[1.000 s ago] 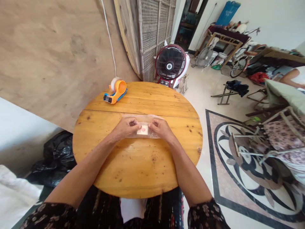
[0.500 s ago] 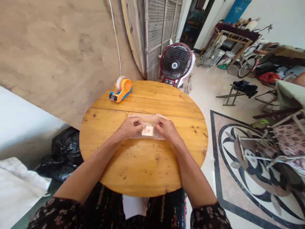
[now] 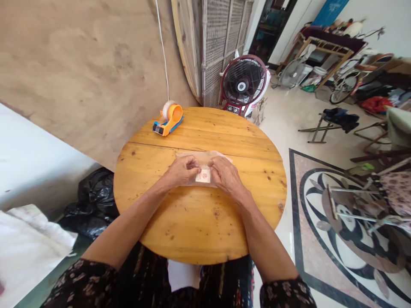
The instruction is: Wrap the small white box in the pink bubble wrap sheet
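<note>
We find a small cream-coloured block point(image 3: 203, 175) with a red mark on its face, lying near the centre of the worktop point(image 3: 195, 224), between the two hands. It lies within a sheet of clear wrap point(image 3: 203, 157), which extends beyond it to the far side and partly under the fingers.

We observe the left hand point(image 3: 184, 171) with thumb and forefinger drawn nearly together at the block's left edge, pinching the wrap. The right hand point(image 3: 225, 175) is curled at the opposite edge, its fingers bent in and gripping the wrap; its thumb is only partly visible, and we cannot tell how firmly it presses.

Towards the far left edge of the round wooden worktop we record an orange and blue tape dispenser point(image 3: 173, 116) carrying a roll of tape, well apart from both hands. Past the far edge stands a fan point(image 3: 244, 81) with a maroon rim, beside a woven panel point(image 3: 218, 47). On the left we note a black plastic bag point(image 3: 94, 199) and, nearer, white sheeting point(image 3: 30, 239). At right, a folding stool point(image 3: 317, 133) bears dark cloth point(image 3: 342, 119).
</note>
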The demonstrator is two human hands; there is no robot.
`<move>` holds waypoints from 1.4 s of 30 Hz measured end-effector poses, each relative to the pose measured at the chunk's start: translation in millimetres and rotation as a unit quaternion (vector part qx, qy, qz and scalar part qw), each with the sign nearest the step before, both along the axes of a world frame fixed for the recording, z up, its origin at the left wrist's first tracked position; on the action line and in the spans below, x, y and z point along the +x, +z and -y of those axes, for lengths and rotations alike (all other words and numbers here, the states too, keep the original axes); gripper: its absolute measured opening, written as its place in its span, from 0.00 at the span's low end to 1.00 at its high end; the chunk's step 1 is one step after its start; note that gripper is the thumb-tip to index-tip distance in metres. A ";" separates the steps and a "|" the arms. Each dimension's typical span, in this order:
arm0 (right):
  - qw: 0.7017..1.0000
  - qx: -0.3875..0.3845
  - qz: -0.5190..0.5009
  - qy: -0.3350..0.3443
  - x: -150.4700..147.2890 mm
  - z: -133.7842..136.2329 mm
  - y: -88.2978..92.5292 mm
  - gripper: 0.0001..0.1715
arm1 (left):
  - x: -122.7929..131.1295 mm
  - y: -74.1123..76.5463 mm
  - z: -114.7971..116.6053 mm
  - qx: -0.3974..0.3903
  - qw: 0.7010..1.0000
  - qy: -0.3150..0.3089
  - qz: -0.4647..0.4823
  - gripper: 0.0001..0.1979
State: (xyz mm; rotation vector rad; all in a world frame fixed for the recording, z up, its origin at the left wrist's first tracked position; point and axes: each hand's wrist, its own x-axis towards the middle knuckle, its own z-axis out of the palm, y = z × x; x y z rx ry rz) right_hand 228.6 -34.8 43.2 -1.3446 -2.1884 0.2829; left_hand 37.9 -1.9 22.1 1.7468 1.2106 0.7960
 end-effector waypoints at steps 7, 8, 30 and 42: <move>0.997 0.052 0.041 0.046 -9.8 -0.1 -10.4 0.09 | 1.5 1.7 0.2 -0.006 1.000 -0.001 0.020 0.11; 0.996 0.050 0.048 0.050 -10.5 -0.3 -11.5 0.10 | 1.7 1.9 0.1 -0.006 1.000 0.001 0.020 0.12; 0.992 0.035 0.082 0.086 -6.0 3.2 -6.3 0.14 | -36.6 17.7 11.3 -0.038 0.991 0.034 -0.125 0.23; 0.993 0.047 0.079 0.080 -4.6 1.6 -11.6 0.15 | -24.3 13.9 22.4 -0.183 0.960 0.135 -0.166 0.33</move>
